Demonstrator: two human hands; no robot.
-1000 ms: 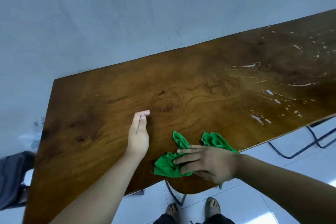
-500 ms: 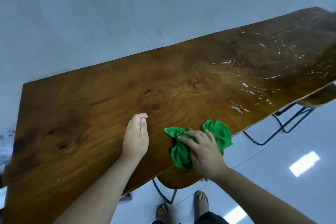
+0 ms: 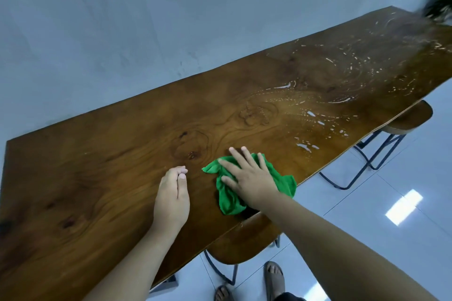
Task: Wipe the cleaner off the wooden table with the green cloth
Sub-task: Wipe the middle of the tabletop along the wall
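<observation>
A long wooden table (image 3: 102, 178) runs from lower left to upper right. White streaks and drops of cleaner (image 3: 325, 105) cover its right half. The green cloth (image 3: 230, 198) lies crumpled near the table's front edge. My right hand (image 3: 249, 176) presses flat on the cloth with fingers spread. My left hand (image 3: 172, 193) rests edge-down on the bare wood just left of the cloth, fingers together, holding nothing.
A wooden stool (image 3: 242, 244) with a metal frame stands under the front edge below my right arm. A second stool (image 3: 411, 117) sits further right. A grey wall runs behind the table. A dark blurred shape (image 3: 437, 5) shows at the top right corner. My sandalled feet (image 3: 274, 276) stand on white tiles.
My right hand has pushed the cloth away from the front edge, further onto the table, its fingers now spread flat. The view has swung right. My left hand has stayed in place.
</observation>
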